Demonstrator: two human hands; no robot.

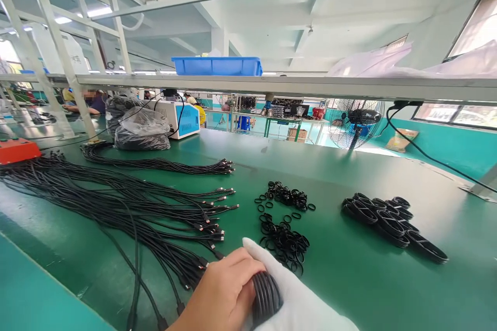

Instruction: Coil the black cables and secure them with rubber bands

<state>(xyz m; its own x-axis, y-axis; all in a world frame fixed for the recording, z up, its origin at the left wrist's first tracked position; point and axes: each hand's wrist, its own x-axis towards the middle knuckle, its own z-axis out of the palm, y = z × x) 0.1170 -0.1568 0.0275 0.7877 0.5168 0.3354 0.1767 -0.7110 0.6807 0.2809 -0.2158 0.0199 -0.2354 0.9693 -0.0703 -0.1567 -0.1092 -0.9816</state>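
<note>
Gripping cable coil (267,295); clear bag (140,120): dark contents (143,141).

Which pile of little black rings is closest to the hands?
The front ring pile, just beyond the gloved right hand; the back pile lies farther away.

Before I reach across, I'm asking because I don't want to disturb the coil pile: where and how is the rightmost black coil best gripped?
Probably pinch the rightmost black coil by its outer right end, coming from the right. That end of the elongated loop sticks out past the other coils, while its left end sits close to them.
</note>
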